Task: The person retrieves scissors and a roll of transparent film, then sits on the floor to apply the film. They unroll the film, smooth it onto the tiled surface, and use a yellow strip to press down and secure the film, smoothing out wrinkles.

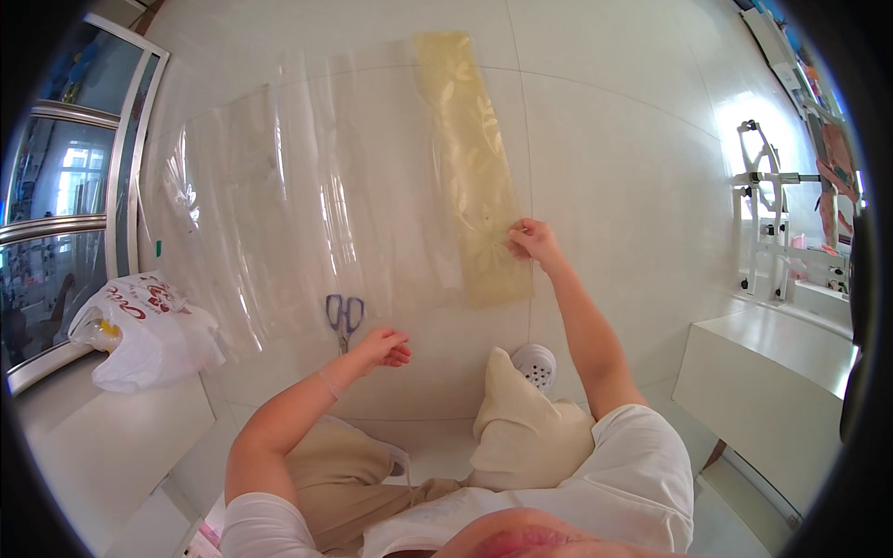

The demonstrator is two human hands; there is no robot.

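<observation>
On the tiled floor lies a long strip of translucent yellowish plastic film (478,167) with a pale flower pattern. My right hand (531,240) is at its right edge near the lower end, thumb and fingers pinching the film there. To the left of the strip spreads a large sheet of clear plastic (307,188), creased and shiny. Scissors with dark blue handles (344,314) lie at the sheet's lower edge, their blades partly hidden by my left wrist. My left hand (384,347) hovers just right of the scissors, holding nothing, its fingers loosely curled.
A white plastic bag (150,335) with red print sits at left on a white cabinet (132,418), by a glass-paned metal frame (122,167). At right are another white cabinet (760,363) and a white metal rack (764,209). A white perforated shoe (536,366) shows beside my knee.
</observation>
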